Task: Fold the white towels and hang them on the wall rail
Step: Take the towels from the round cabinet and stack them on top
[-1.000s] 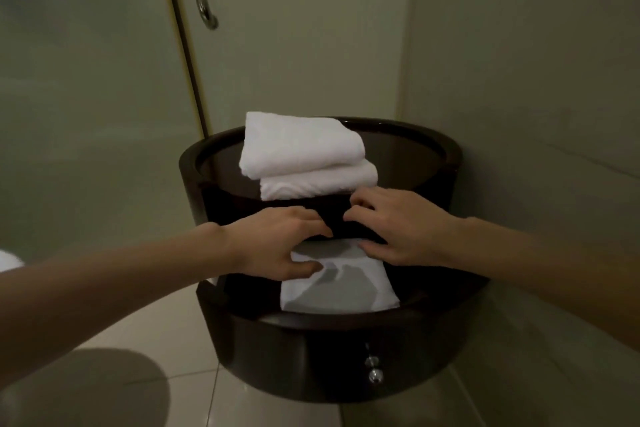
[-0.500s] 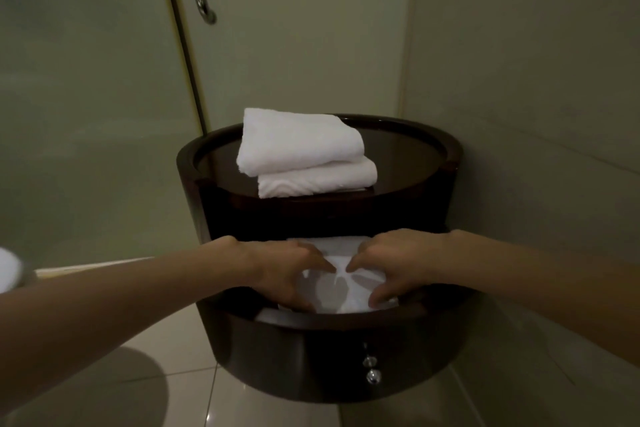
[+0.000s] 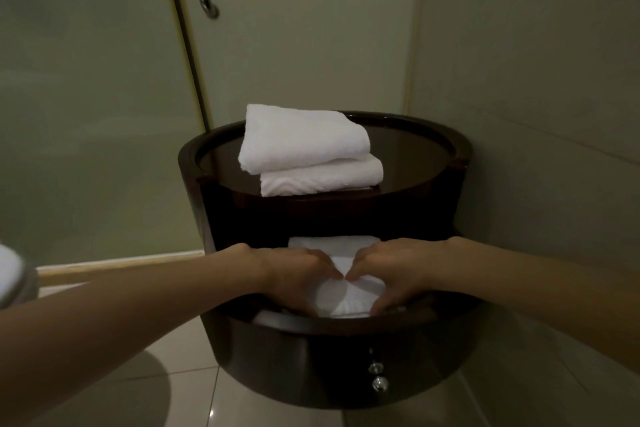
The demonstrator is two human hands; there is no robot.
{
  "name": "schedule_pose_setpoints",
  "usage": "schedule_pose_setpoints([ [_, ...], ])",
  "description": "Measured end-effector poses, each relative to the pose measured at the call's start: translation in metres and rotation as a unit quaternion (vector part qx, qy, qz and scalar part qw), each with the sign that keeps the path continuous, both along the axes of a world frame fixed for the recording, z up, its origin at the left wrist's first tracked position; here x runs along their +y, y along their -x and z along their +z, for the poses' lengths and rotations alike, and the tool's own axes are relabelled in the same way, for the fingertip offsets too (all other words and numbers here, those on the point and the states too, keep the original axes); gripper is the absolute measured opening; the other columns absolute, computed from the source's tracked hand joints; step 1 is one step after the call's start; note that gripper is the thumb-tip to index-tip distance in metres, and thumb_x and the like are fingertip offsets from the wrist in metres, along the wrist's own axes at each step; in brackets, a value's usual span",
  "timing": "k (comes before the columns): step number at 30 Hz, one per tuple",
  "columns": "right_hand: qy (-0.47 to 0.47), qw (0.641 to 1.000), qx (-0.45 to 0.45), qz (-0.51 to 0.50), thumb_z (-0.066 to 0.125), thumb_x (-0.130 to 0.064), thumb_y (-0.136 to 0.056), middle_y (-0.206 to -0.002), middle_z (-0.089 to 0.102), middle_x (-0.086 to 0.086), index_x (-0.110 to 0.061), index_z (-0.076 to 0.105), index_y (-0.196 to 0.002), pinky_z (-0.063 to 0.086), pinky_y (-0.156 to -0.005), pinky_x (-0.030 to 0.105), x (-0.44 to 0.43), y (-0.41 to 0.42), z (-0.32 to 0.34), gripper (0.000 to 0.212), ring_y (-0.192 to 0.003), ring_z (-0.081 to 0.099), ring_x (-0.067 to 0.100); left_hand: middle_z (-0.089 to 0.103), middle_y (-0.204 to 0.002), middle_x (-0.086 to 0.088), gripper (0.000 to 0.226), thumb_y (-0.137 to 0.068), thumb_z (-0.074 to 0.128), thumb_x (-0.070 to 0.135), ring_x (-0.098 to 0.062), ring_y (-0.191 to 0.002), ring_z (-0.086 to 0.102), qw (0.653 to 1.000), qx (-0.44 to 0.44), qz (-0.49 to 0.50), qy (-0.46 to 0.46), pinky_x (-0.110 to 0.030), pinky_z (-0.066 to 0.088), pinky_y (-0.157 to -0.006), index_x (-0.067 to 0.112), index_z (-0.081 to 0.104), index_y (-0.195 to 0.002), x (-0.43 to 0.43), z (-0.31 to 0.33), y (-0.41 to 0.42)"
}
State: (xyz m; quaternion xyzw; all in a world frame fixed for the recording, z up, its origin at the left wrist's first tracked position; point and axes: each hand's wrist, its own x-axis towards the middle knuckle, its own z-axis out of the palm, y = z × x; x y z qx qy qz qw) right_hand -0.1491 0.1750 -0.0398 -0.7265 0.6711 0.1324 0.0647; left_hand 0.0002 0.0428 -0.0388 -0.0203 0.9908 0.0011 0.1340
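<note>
Nothing hung yet.
Left hand (image 3: 294, 274) and right hand (image 3: 398, 270) apparently clutch the shelf towel (image 3: 349, 298); two folded towels (image 3: 304, 142) sit toward the stand's (image 3: 460, 156) top left edge.

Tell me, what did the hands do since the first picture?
The left hand and right hand slid down from the upper shelf's edge onto the lower towel and now pinch it, meeting in the middle and bunching it up. The two folded towels on the dark stand stayed put.
</note>
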Motion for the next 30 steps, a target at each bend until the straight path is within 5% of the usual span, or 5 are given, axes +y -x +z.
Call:
schedule_pose_setpoints([
  [8,-0.002,1.000,-0.002,-0.006,0.063,-0.049,-0.084,-0.137,0.043,0.004,-0.024,0.038,-0.142,0.044,-0.098,0.040,0.001,-0.004,0.000,0.067,-0.121,0.046,0.022,0.033,-0.150,-0.002,0.075,-0.082,0.067,0.039,-0.018,-0.138,0.029,1.000,-0.008,-0.010,0.022,-0.027,0.027,-0.109,0.027,0.030,-0.146,-0.005,0.006,0.002],
  [15,-0.027,0.999,0.023,-0.001,0.067,-0.032,-0.084,-0.141,0.033,0.009,-0.023,0.027,-0.146,0.041,-0.098,0.039,0.001,-0.006,-0.004,0.074,-0.124,0.039,0.026,0.036,-0.146,-0.003,0.075,-0.085,0.058,0.053,-0.022,-0.132,0.039,1.000,-0.003,-0.021,0.023,-0.037,0.035,-0.108,0.032,0.022,-0.147,-0.003,-0.003,-0.004],
  [19,-0.041,0.998,0.038,-0.009,0.065,-0.027,-0.085,-0.141,0.030,0.012,-0.021,0.025,-0.145,0.041,-0.100,0.043,-0.001,-0.011,-0.005,0.072,-0.125,0.037,0.028,0.020,-0.154,-0.013,0.076,-0.090,0.053,0.051,-0.029,-0.140,0.026,0.998,-0.031,-0.025,0.046,-0.041,0.027,-0.113,0.032,0.009,-0.150,-0.002,-0.009,-0.002],
  [30,-0.005,1.000,0.015,-0.014,0.074,-0.028,-0.077,-0.129,0.041,0.011,-0.016,0.034,-0.135,0.037,-0.086,0.034,-0.005,-0.012,-0.003,0.070,-0.117,0.043,0.028,0.049,-0.134,-0.005,0.067,-0.077,0.071,0.032,-0.022,-0.119,0.048,1.000,0.007,-0.022,0.005,-0.032,0.041,-0.097,0.023,0.042,-0.137,-0.003,-0.002,0.003],
])
